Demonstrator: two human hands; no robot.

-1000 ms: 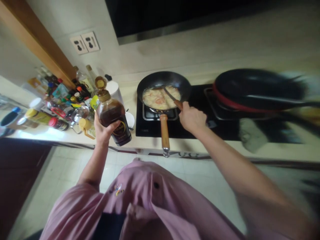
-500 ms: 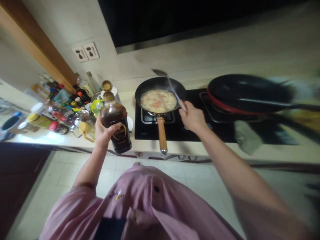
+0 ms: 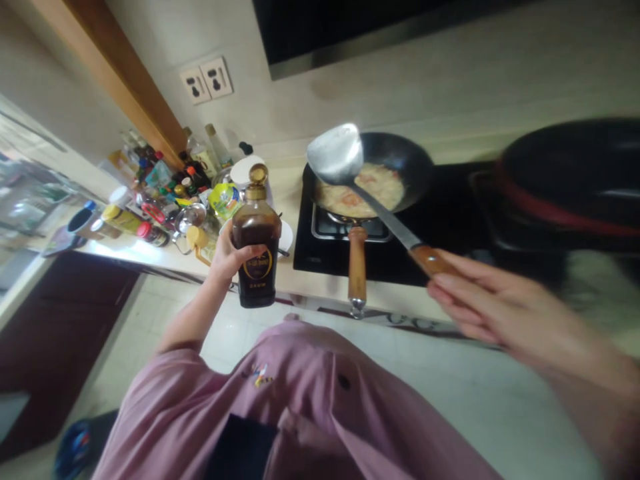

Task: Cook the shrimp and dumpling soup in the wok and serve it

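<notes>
My left hand [image 3: 235, 257] is wrapped round a dark sauce bottle [image 3: 257, 233], held upright in front of the counter with its gold flip cap [image 3: 258, 175] raised. My right hand [image 3: 480, 293] grips the wooden handle of a metal spatula [image 3: 337, 153]. The spatula's broad blade is lifted over the left rim of a black wok [image 3: 415, 163]. Pale food with reddish pieces [image 3: 380, 187] sits in liquid in the wok. The wok's wooden handle [image 3: 357, 267] points towards me, and neither hand touches it.
Several bottles and jars [image 3: 165, 193] crowd the counter on the left, with a white dish [image 3: 286, 237] beside the stove [image 3: 320, 257]. A second, large red-and-black pan [image 3: 575, 180] is on the right burner, blurred. The range hood [image 3: 350, 33] hangs overhead.
My right hand has drawn the spatula back to the right and closer to me, its blade now facing up. The view has turned left. The bottle stays upright in my left hand.
</notes>
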